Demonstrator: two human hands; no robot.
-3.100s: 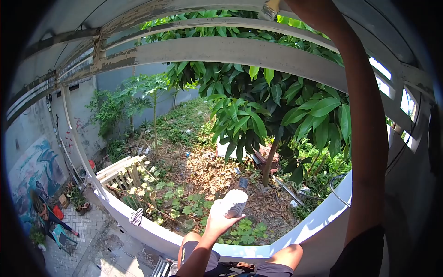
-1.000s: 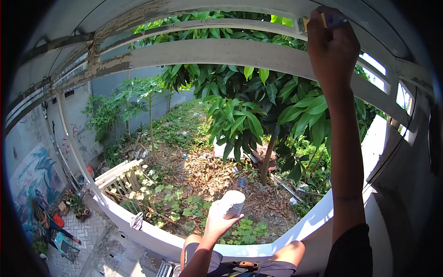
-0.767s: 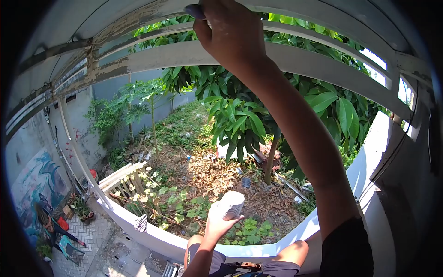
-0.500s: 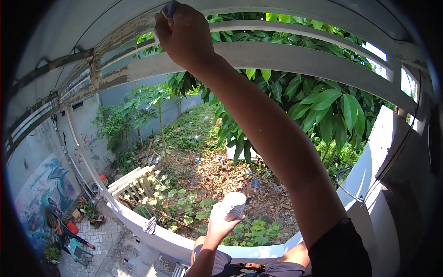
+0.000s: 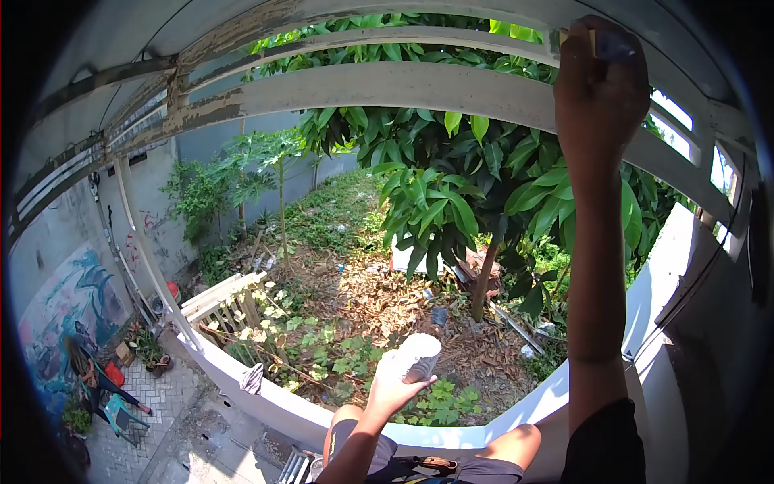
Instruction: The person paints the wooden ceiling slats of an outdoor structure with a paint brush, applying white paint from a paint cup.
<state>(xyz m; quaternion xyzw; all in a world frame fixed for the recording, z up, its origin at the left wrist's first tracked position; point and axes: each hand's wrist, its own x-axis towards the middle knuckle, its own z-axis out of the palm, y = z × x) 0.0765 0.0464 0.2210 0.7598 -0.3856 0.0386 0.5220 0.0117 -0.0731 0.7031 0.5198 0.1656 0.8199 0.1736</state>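
Observation:
My right hand [image 5: 598,89] is raised overhead at the upper right, closed around a paintbrush [image 5: 601,42] whose handle and ferrule show above the fingers, pressed against a white overhead beam [image 5: 403,85]. My left hand [image 5: 393,385] is held low in front of me and grips a white cup-like container [image 5: 413,356] from below. The brush's bristles are hidden behind the hand. My knees show at the bottom edge.
Several white slats with peeling paint [image 5: 185,113] arch overhead. A low white parapet wall [image 5: 266,399] curves in front of my legs. Below lie a garden with a leafy tree [image 5: 451,202], dry leaves, a wooden fence [image 5: 222,302] and a paved yard [image 5: 153,419].
My right hand with the brush swept left along the upper beam, then came back to the upper right. My left hand has kept the container in about the same place.

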